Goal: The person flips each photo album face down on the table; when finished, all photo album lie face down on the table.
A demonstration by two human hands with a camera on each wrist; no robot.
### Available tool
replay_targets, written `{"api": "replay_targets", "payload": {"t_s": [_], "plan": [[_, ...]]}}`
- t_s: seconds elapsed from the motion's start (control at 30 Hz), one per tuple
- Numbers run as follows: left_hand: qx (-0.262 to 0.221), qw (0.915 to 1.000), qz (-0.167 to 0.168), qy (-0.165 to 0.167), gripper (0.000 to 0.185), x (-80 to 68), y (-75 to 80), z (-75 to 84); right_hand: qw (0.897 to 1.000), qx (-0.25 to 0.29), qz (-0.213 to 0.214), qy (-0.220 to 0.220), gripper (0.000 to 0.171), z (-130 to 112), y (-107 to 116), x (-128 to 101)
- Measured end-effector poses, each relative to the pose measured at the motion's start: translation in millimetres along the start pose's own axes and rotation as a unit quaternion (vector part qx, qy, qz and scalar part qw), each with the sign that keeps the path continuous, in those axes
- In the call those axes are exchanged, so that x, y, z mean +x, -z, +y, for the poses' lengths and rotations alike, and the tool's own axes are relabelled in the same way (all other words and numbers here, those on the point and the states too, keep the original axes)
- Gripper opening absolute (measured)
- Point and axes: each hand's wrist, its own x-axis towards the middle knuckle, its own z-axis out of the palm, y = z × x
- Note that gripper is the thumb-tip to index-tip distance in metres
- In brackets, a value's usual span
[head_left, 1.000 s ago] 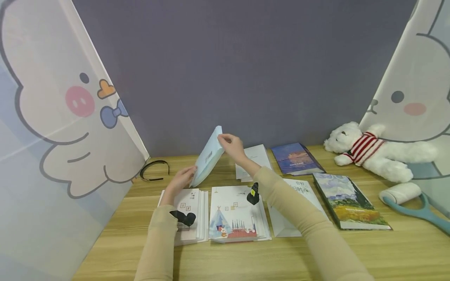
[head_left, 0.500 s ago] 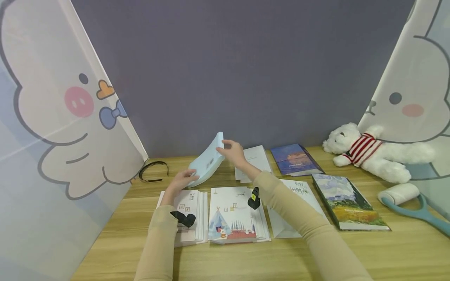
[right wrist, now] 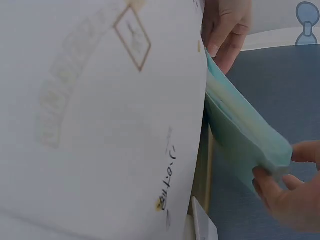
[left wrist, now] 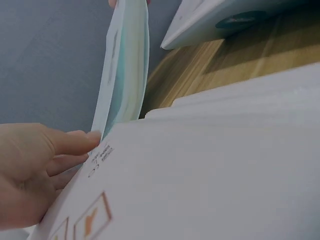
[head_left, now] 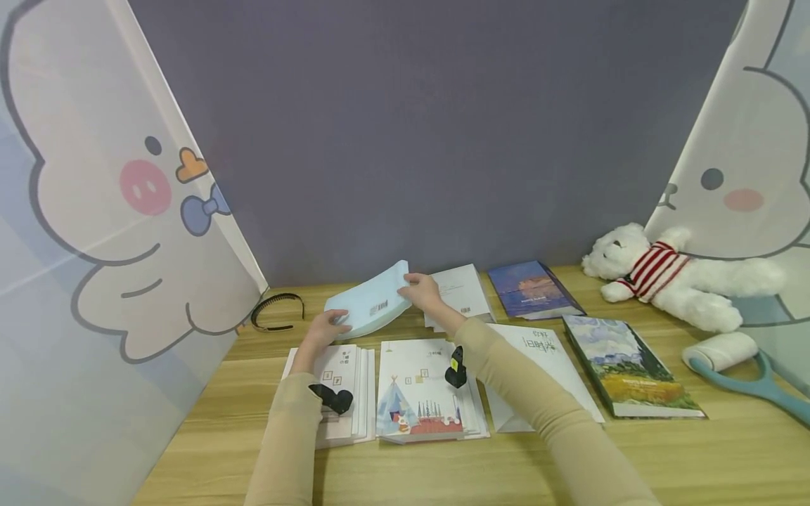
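Light blue book: the light blue book point(head_left: 370, 307) is held at the back of the wooden table point(head_left: 443, 464), tilted, with its back cover and a barcode facing up. Its lower left edge is just above the far end of the white pile. In the left wrist view it point(left wrist: 122, 70) stands as a thin, bent edge.

Left hand: the left hand point(head_left: 325, 328) holds the lower left corner of the book. Its fingers point(left wrist: 70, 142) are only lightly bent, with the tips against the cover. How firmly they grip, I cannot tell.

Right hand: the right hand point(head_left: 422, 292) pinches the upper right corner of the book. In the right wrist view the fingertips point(right wrist: 272, 187) are curled round the corner of the pages.

White pile: a pile of white booklets point(head_left: 338, 386) lies under the left forearm, near the front of the table.

Tent booklets: a second pile, with a tent picture on the cover point(head_left: 420, 386), lies just beside the white pile, on its right.

Wrist cameras: a small black camera point(head_left: 332, 399) sits on the left wrist, and another point(head_left: 455, 358) on the right wrist.

Other books: a white book point(head_left: 462, 292) lies behind the right hand, a dark blue book point(head_left: 531, 289) is to its right, and a book with a painted field point(head_left: 626, 365) is nearer to the front. A white sheet with characters point(head_left: 544, 358) lies partly under the right sleeve.

Far things: a black hairband point(head_left: 276, 309) is at the left back, a white plush bear point(head_left: 664, 274) in a striped sweater at the right back, and a lint roller point(head_left: 728, 351) is near it.
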Motion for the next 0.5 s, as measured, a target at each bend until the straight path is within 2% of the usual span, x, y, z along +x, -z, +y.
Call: {"api": "replay_targets", "payload": {"t_s": [0.17, 0.33, 0.5], "plan": [[0.06, 0.9981, 0.005, -0.012, 0.044, -1.1, -1.2, 1.5, 1.0, -0.016, -0.019, -0.012, 0.049, 5.2, -0.1, -1.6], [0.101, 0.9944, -0.021, -0.019, 0.051, -3.8, 0.1, 4.5, 0.998, -0.054, -0.028, -0.009, 0.05, 11.8, -0.2, -1.4], [0.097, 0.9942, -0.034, -0.031, 0.051, -1.4, 0.8, 1.1, 0.995, -0.088, -0.04, -0.007, 0.052, 18.9, -1.2, -1.1]]}}
